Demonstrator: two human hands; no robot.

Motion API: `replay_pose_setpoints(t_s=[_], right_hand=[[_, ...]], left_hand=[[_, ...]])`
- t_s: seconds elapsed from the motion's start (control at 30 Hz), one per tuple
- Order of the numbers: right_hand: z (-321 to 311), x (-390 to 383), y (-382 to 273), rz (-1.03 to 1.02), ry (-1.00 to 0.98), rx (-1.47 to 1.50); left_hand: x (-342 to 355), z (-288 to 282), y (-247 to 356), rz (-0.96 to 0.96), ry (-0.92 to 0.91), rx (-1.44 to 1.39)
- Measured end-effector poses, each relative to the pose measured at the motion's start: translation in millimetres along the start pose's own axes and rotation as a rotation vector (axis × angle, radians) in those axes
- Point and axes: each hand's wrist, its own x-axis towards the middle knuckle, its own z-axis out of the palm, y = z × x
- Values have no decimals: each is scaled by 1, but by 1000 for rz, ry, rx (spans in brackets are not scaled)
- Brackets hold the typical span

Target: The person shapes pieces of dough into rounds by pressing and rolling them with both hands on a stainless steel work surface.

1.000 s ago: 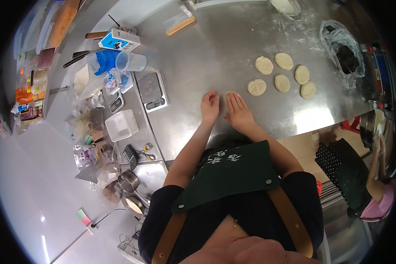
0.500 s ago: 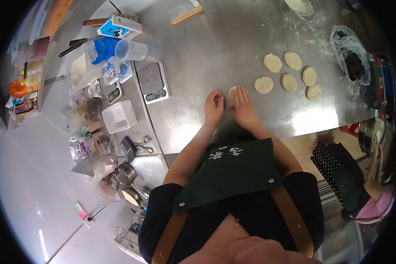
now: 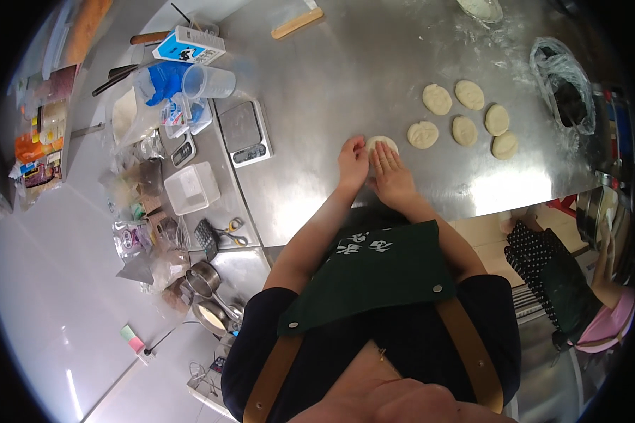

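A pale round of dough [image 3: 381,142] lies on the steel table right in front of me. Pressed flat over its near part is my right hand [image 3: 392,173], fingers stretched out and side by side. My left hand [image 3: 353,163] is curled closed at the dough's left edge; its fingertips come up to the rim, and I see nothing held in it. To the right lie several flattened dough rounds [image 3: 422,135], loosely grouped, with shallow dents on top.
Left of my hands stands a kitchen scale [image 3: 250,134], beside a white plastic tub [image 3: 191,188], scissors [image 3: 233,231] and a clear measuring cup [image 3: 209,81]. A wooden-handled scraper [image 3: 297,24] lies far back. A plastic-wrapped container [image 3: 563,88] is far right. Another person [image 3: 578,296] works at lower right.
My left hand has shifted slightly right, closer to the dough. My right hand has slid a little toward me, uncovering more of the dough, which looks wider. The other person has moved slightly.
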Motion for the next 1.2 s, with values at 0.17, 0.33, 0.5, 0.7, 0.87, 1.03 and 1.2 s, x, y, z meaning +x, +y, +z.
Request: replay_pose_setpoints(t_s=[0.17, 0.33, 0.5, 0.7, 0.87, 1.03, 1.2], right_hand=[[-7, -3, -11, -18, -35, 23], [-4, -6, -7, -29, -49, 73], [3, -33, -15, 450, 258, 505], [17, -50, -13, 798, 375, 1322], [17, -33, -22, 607, 199, 1216], [10, -35, -20, 527, 150, 1132], [24, -37, -5, 667, 373, 1234]], left_hand=[[8, -4, 8, -23, -32, 10], [14, -6, 6, -16, -69, -24], [22, -7, 22, 106, -164, 68], [39, -10, 30, 181, -341, 48], [43, -10, 27, 141, -470, 58], [40, -13, 32, 157, -423, 107], [40, -9, 46, 222, -445, 383]])
